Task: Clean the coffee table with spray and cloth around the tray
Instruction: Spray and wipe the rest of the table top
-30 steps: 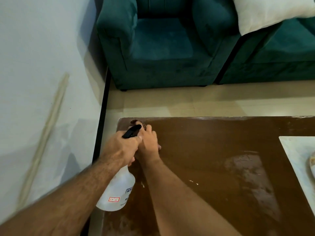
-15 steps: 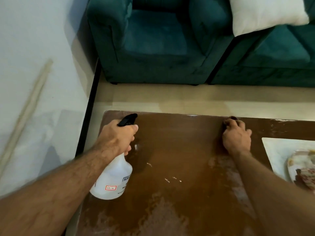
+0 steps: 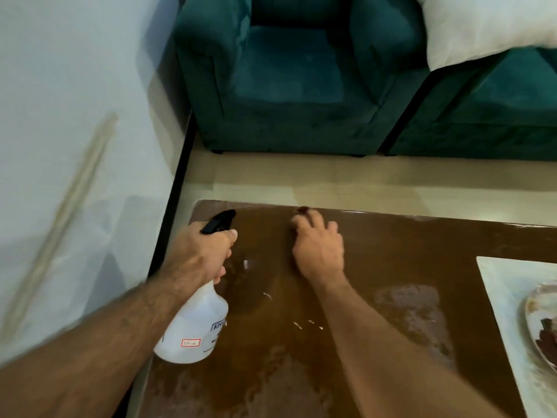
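My left hand (image 3: 205, 251) grips the neck of a white spray bottle (image 3: 196, 327) with a black trigger head, held over the left edge of the brown coffee table (image 3: 301, 372). My right hand (image 3: 319, 245) presses a dark brown cloth (image 3: 302, 210) on the table near its far edge. The cloth is almost fully hidden under my fingers. A pale tray (image 3: 494, 282) lies at the right edge of view, with a patterned dish (image 3: 539, 321) on it.
Wet patches and small white specks mark the tabletop. A white wall (image 3: 60, 116) with a black skirting runs close along the left. Teal armchairs (image 3: 286, 86) stand beyond a strip of beige floor, a white cushion (image 3: 482, 25) on the right one.
My right hand swept the cloth from the far left corner to the right beside the tray, then back left toward the middle. The bottle hand stayed at the left edge.
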